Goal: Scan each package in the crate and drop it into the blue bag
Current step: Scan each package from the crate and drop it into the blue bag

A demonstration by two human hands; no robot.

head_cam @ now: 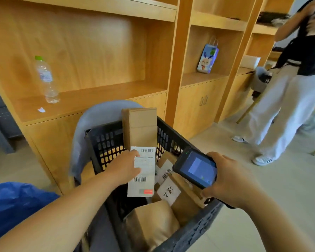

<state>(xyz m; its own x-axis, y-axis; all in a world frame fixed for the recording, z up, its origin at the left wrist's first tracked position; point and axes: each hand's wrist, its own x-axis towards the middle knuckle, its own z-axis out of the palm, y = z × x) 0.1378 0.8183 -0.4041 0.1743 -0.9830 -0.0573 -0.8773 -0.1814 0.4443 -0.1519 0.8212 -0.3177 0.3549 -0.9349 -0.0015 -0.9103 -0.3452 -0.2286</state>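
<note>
From the head camera, the left hand (125,167) grips a long brown box (140,131) by its left edge, with the thumb lying on the white label (144,171). The box is lifted over the black crate (105,142) and stands almost upright. The label has bar codes at the top and near the bottom, and a small red patch in its lower corner.

The right hand (229,180) is wrapped around a dark scanner (195,167). The scanner's screen glows blue, and its front end is near the right side of the label.

More brown packages (153,226) lie inside the crate, some with white labels. One label has big black marks on it.

The blue bag (13,202) sits low on the left, beside the left arm and apart from the crate. A grey chair back (91,120) rises behind the crate.

Wooden shelves (91,99) fill the wall. A clear bottle (46,80) with a green cap stands on one shelf. A small blue gift bag (207,59) stands on another. A second person (287,99) in white trousers stands on the right.
</note>
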